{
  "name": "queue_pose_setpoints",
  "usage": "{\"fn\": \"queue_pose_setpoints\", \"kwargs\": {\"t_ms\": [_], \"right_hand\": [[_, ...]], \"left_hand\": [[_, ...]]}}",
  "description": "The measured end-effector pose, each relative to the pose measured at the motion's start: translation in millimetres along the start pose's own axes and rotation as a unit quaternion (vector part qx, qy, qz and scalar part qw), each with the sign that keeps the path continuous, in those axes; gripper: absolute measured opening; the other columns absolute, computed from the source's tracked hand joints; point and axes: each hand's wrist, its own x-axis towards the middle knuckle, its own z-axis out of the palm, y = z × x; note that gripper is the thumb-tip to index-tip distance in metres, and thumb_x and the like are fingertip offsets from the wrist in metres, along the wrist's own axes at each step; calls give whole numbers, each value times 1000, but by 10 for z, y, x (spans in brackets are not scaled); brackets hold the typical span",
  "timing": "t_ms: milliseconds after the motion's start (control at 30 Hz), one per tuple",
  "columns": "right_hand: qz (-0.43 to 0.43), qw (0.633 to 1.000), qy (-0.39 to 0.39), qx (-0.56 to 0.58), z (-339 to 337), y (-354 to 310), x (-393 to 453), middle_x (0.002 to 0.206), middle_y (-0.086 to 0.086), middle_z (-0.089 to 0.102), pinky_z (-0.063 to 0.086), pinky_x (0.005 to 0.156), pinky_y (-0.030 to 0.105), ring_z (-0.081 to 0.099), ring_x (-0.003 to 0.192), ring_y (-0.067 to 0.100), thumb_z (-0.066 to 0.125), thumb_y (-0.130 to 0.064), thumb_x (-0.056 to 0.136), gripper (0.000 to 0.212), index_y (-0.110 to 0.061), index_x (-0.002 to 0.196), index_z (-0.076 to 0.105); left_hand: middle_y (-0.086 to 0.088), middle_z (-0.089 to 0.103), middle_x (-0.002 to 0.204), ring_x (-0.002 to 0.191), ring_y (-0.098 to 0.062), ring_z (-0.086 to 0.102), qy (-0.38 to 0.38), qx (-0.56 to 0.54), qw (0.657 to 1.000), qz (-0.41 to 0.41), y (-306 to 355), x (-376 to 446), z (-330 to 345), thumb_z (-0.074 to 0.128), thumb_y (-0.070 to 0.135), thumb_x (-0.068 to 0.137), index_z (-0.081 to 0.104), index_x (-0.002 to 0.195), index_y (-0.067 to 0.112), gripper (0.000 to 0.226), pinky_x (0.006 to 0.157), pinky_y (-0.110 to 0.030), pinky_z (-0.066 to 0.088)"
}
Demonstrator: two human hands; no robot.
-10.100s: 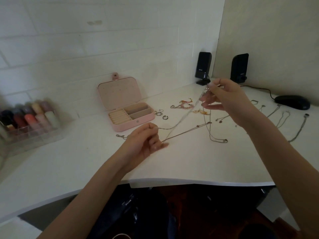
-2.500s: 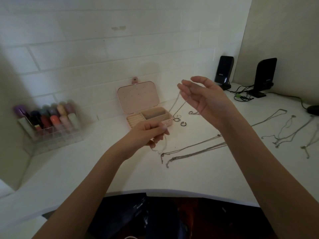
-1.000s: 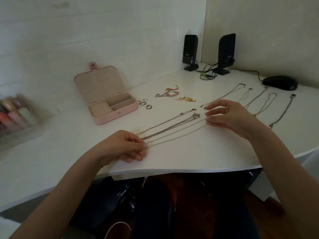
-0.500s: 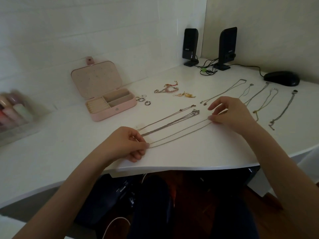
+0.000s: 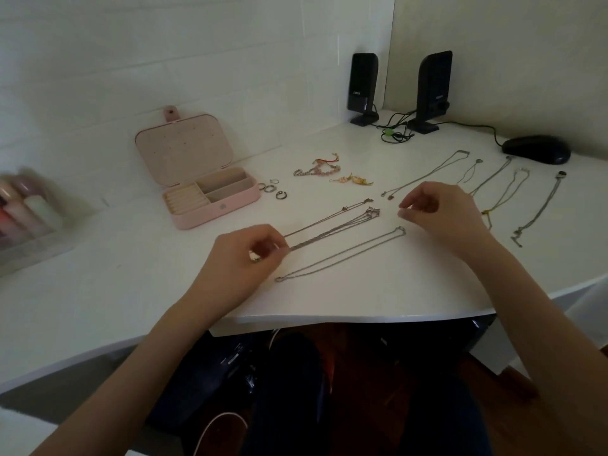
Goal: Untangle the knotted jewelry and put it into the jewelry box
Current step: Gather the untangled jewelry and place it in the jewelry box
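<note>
The right hand (image 5: 441, 215) has let go of the freed chain (image 5: 342, 255) at frame centre, fingers loosely curled; the left hand (image 5: 245, 255) pinches the tangle (image 5: 332, 225) next.

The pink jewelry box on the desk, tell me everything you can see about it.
The jewelry box is a small pale pink case with rounded corners that looks like soft leatherette. It lies open on the white desk near the wall, its lid tilted back, with a snap tab on the lid's top edge and small dots across the lid's lining. The base holds a row of cream ring rolls on the left and divided compartments on the right, which look empty. Neither hand touches it; small rings lie just to its right.
</note>
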Motion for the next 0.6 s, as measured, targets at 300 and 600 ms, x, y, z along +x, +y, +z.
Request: {"fn": "queue_pose_setpoints", "kwargs": {"t_ms": [300, 600], "right_hand": [[4, 1000, -19, -12, 82, 84, -5, 78, 3, 64, 39, 61, 14, 53, 70, 9, 71, -13, 82, 3, -15, 83, 69], [-19, 998, -39, -53, 149, 59, 13, 74, -5, 58, 37, 61, 16, 48, 67, 4, 67, -11, 85, 6, -17, 88, 67]], "left_hand": [[11, 71, 76, 76, -5, 61, -93, -2, 995, 33, -131, -31, 12, 75, 11, 79, 77, 81, 27, 16, 63, -11, 43], [14, 68, 76, 68, -6, 56, -87, 6, 995, 40, -143, -32, 7, 78, 11, 75, 75, 73, 25, 14, 58, -9, 39]]}}
